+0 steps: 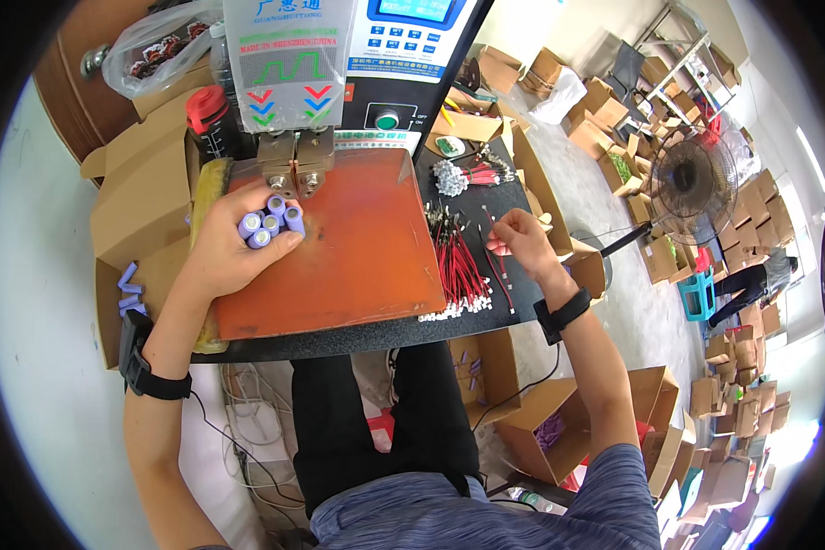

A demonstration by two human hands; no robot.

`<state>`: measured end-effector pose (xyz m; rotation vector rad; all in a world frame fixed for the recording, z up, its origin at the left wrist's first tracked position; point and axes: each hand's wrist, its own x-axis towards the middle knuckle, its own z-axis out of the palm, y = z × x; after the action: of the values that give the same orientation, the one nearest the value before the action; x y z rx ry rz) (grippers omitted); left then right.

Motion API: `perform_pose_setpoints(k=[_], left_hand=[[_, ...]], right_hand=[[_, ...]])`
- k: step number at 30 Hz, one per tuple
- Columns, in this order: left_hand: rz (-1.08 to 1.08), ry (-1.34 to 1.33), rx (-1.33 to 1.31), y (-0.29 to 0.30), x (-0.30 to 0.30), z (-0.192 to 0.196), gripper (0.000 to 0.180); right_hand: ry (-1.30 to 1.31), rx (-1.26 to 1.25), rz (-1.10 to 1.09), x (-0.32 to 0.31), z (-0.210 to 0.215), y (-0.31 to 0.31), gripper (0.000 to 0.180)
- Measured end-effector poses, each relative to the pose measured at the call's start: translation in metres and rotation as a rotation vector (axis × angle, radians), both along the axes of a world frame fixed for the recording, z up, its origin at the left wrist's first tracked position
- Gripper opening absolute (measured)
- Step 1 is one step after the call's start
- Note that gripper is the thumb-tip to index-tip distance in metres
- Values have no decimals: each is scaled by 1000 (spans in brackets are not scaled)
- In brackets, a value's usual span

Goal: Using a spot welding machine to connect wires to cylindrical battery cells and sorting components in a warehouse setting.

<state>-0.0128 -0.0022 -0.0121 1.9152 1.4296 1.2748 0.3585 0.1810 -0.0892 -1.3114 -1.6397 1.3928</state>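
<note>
My left hand (218,249) is closed around a cluster of several purple cylindrical battery cells (271,223), their ends facing up. It holds them over the left part of the orange board (376,247), just under the metal electrodes (295,165) of a spot welder (385,87). At the right of the black worktop, my right hand (524,244) has its fingers pinched on a thin red-and-black wire lead (500,270). Beside it lies a pile of red-and-black wire leads (458,266) with white connectors at their near ends.
An open cardboard box (147,220) with loose purple cells stands left of the board, near a red-capped black bottle (213,124). More wire leads (472,174) lie behind the pile. A fan (693,179), many cartons and another person (756,284) are farther right.
</note>
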Motion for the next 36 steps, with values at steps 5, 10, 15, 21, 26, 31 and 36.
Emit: perform_pose_setpoints(k=[5,10,15,21,26,31,36], left_hand=[[-21,-52,-67,0,2,1,18],[-22,-54,-73,0,3,3,18],[-37,-72,-68,2,3,2,19],[-27,-73,-70,0,2,3,19],[-23,-22,-12,1,5,2,20],[-19,-5,11,0,3,3,20],[-20,-83,-48,-1,3,1,21]], right_hand=[[54,-30,-28,0,19,6,14],[-99,106,77,6,25,22,22],[-128,-10,-15,-1,29,30,18],[-227,56,-125,-12,27,29,15],[-188,347,35,-25,47,12,18],[-85,428,200,-79,92,-38,17],[120,423,336,-134,97,-72,19]])
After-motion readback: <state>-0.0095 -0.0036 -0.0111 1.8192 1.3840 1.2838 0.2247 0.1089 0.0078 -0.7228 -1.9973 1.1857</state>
